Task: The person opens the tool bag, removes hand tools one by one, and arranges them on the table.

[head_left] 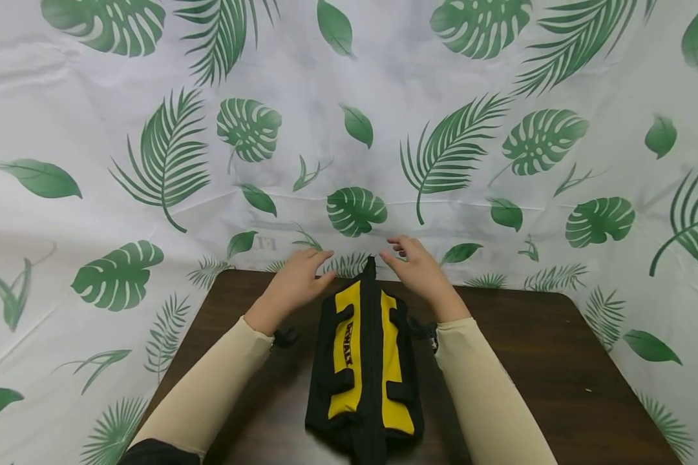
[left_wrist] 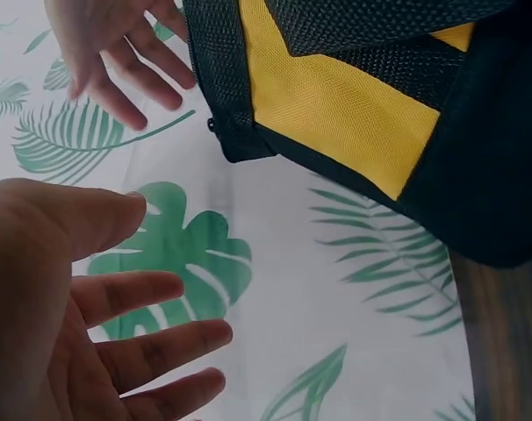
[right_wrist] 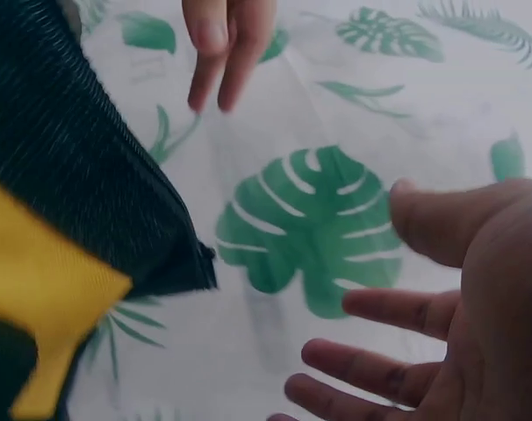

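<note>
Soft, fairly even light fills the head view, brightening the white leaf-print cloth (head_left: 349,168) and leaving a dull sheen on the dark surface (head_left: 267,407). Both wrist views are dimmer and cooler, the left hand (left_wrist: 42,298) and right hand (right_wrist: 485,307) shadowed. The right wrist view is slightly blurred, softening the bag's (right_wrist: 82,158) texture.

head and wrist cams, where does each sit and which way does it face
Head: on the head, facing forward and down at the bag, table and patterned cloth; sleeves, left hand and right hand show.
Left wrist: worn there, facing past its hand toward bag and cloth; part of the right hand shows.
Right wrist: worn there, facing likewise past its hand; part of the left hand shows.
Both wrist views share bag, cloth, both hands.
</note>
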Action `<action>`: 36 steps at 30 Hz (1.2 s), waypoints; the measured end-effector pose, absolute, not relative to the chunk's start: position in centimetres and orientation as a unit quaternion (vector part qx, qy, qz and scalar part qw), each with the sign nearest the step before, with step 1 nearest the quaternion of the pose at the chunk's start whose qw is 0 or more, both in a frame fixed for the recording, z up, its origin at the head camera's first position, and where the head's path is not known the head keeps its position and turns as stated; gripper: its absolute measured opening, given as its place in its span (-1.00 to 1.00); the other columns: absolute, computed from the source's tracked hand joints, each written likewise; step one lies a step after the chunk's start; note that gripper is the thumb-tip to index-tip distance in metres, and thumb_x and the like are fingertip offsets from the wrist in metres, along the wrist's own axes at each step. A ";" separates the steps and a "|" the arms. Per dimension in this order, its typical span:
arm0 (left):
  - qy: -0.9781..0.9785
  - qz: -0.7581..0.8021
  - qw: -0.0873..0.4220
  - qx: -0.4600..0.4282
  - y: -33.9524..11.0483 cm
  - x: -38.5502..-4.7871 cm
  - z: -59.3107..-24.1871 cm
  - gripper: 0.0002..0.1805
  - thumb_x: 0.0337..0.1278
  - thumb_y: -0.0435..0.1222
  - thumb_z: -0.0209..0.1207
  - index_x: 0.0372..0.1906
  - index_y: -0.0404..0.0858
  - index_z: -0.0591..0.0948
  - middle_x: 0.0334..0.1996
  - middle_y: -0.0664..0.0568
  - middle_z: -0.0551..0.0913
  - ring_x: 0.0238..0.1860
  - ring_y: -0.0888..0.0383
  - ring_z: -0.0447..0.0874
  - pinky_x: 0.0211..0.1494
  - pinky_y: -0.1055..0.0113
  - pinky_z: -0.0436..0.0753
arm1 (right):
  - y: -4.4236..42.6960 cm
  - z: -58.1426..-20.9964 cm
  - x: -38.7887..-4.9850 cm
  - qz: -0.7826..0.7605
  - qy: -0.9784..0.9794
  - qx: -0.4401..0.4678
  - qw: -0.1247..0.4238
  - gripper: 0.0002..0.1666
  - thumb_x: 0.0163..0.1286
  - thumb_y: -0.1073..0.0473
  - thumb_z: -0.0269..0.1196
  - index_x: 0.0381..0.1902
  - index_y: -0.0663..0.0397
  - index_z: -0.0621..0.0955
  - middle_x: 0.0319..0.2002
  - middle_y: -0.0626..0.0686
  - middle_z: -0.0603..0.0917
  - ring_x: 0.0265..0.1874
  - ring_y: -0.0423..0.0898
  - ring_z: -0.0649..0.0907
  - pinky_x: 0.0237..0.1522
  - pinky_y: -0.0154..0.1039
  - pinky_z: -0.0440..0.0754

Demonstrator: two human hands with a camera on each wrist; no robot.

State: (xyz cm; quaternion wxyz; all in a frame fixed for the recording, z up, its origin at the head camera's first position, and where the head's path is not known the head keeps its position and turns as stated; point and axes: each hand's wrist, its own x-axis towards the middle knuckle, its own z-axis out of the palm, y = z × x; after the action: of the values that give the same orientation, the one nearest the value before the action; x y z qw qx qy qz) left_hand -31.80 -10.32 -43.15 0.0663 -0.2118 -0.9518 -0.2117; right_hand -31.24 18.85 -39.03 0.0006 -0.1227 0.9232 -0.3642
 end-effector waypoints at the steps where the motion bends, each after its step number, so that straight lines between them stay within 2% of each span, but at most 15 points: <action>1: -0.950 -0.217 0.065 -0.214 -10.1 -32.1 -43.2 -0.35 0.66 0.08 0.15 0.62 -0.12 0.48 0.52 -0.16 0.57 0.57 -0.19 0.48 0.66 -0.18 0.42 | 18.5 -39.2 -31.6 -0.370 0.922 -0.114 0.004 -0.23 0.71 -0.34 0.11 0.64 -0.06 0.40 0.54 0.23 0.45 0.53 0.26 0.48 0.49 0.34 0.50; 5: -0.944 -0.224 0.067 -0.232 -9.1 -33.3 -43.4 -0.42 0.67 0.03 0.15 0.56 -0.16 0.54 0.47 -0.10 0.64 0.48 -0.12 0.61 0.58 -0.11 0.54 | 17.5 -39.7 -33.2 -0.383 0.919 -0.091 0.016 -0.32 0.75 -0.23 0.10 0.62 -0.03 0.44 0.52 0.22 0.51 0.48 0.25 0.54 0.44 0.31 0.56; 13: -0.939 -0.240 0.051 -0.242 -6.9 -35.5 -44.0 -0.53 0.69 -0.10 0.15 0.44 -0.25 0.65 0.36 -0.11 0.73 0.35 -0.08 0.72 0.48 -0.06 0.64 | 16.6 -41.0 -35.3 -0.416 0.905 -0.074 0.044 -0.41 0.79 -0.08 0.07 0.62 -0.05 0.45 0.33 0.27 0.63 0.11 0.25 0.72 0.07 0.08 0.72; 16: -0.926 -0.287 0.012 -0.246 -6.1 -36.3 -44.7 -0.55 0.73 -0.14 0.10 0.46 -0.23 0.64 0.38 -0.11 0.71 0.35 -0.07 0.72 0.47 -0.05 0.65 | 16.4 -41.8 -35.1 -0.441 0.892 -0.073 0.071 -0.46 0.79 -0.03 0.08 0.59 -0.04 0.50 0.25 0.26 0.65 0.07 0.26 0.68 0.07 0.07 0.70; 20: -0.884 -0.391 -0.074 -0.247 -5.5 -37.1 -45.8 -0.55 0.79 -0.13 0.01 0.51 -0.18 0.61 0.41 -0.09 0.68 0.35 -0.05 0.69 0.45 -0.05 0.64 | 16.1 -42.7 -34.6 -0.478 0.871 -0.069 0.095 -0.52 0.76 -0.01 0.16 0.50 -0.01 0.57 0.16 0.21 0.65 0.06 0.23 0.63 0.13 0.10 0.69; 23: -0.836 -0.475 -0.131 -0.240 -5.2 -37.6 -46.3 -0.52 0.81 -0.13 -0.01 0.55 -0.19 0.57 0.46 -0.11 0.62 0.43 -0.09 0.61 0.53 -0.07 0.57 | 16.0 -42.8 -34.5 -0.467 0.876 -0.076 0.089 -0.57 0.75 -0.01 0.19 0.43 -0.02 0.60 0.12 0.20 0.64 0.02 0.17 0.66 0.06 0.02 0.70; 26: -0.797 -0.532 -0.167 -0.231 -4.9 -38.0 -47.0 -0.50 0.81 -0.14 -0.03 0.60 -0.19 0.50 0.56 -0.13 0.51 0.56 -0.10 0.48 0.66 -0.08 0.44 | 16.1 -43.1 -34.4 -0.458 0.882 -0.079 0.075 -0.62 0.73 -0.01 0.22 0.36 -0.06 0.61 0.08 0.19 0.63 -0.05 0.14 0.65 -0.02 -0.03 0.68; 31: -0.757 -0.581 -0.202 -0.220 -4.7 -38.6 -47.6 -0.47 0.82 -0.15 -0.05 0.66 -0.19 0.42 0.64 -0.13 0.40 0.64 -0.11 0.38 0.71 -0.07 0.36 | 16.3 -43.9 -34.6 -0.443 0.892 -0.084 0.036 -0.68 0.68 -0.01 0.29 0.26 -0.08 0.66 0.04 0.15 0.64 -0.21 0.08 0.61 -0.17 -0.10 0.60; 36: -0.755 -0.578 -0.210 -0.227 -4.4 -38.9 -47.6 -0.47 0.80 -0.07 -0.02 0.63 -0.11 0.46 0.61 -0.06 0.45 0.64 -0.07 0.39 0.72 -0.06 0.35 | 16.3 -44.1 -34.7 -0.446 0.890 -0.091 0.010 -0.73 0.65 0.03 0.33 0.17 -0.03 0.69 0.01 0.12 0.65 -0.20 0.06 0.64 -0.19 -0.10 0.63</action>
State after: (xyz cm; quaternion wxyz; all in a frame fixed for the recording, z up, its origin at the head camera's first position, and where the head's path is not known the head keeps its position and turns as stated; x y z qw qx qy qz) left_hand -38.92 -4.39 -47.64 -0.2103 -0.2266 -0.7553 -0.5779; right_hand -34.67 16.34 -44.08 0.0101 -0.0914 0.8904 -0.4458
